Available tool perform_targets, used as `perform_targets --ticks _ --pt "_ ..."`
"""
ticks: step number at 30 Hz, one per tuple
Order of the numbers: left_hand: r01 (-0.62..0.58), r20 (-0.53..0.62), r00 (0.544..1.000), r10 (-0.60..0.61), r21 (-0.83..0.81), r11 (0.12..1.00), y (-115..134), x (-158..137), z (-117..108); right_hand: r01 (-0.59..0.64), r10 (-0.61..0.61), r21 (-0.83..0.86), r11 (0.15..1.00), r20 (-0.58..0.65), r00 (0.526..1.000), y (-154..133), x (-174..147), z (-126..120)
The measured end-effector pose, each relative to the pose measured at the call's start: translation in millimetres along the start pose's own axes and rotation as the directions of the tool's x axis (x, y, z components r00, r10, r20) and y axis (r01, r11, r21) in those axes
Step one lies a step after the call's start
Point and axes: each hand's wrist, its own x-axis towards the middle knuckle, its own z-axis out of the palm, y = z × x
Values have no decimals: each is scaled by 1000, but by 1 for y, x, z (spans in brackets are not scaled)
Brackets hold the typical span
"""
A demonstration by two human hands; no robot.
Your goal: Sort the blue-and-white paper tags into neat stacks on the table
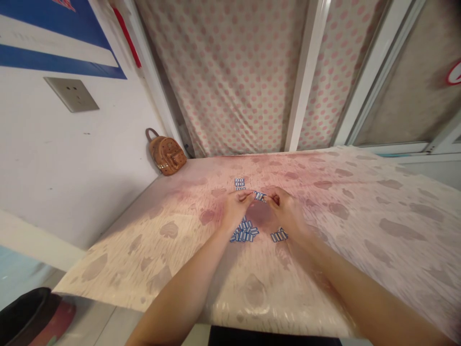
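Between the fingertips of both hands is a small blue-and-white strip of labels [259,196], held just above the table. My left hand [237,205] pinches its left end. On the strip's other end, my right hand [287,206] is closed with thumb and finger. A pile of similar blue-edged strips [245,234] lies below my left hand, partly overlapping. Beside my right wrist sit a few more strips [278,235], partly hidden by the hand. Beyond my left hand, a neat group of strips [239,182] lies flat, its near part covered by the fingers.
A patterned cloth [360,211] covers the table. At its far left corner a brown mini backpack [168,154] stands against the wall. Dotted curtains [230,77] hang behind the table's far edge. A dark bin [32,317] is on the floor at lower left.
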Motion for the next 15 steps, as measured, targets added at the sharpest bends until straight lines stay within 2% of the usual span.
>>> perform_targets --ticks 5,15 --pt "7 55 998 -8 28 1000 4 -4 1 39 -40 -20 999 -30 999 1 0 2" --pt "-13 83 997 7 72 997 8 -6 3 45 -46 -21 999 -25 999 3 -1 4"
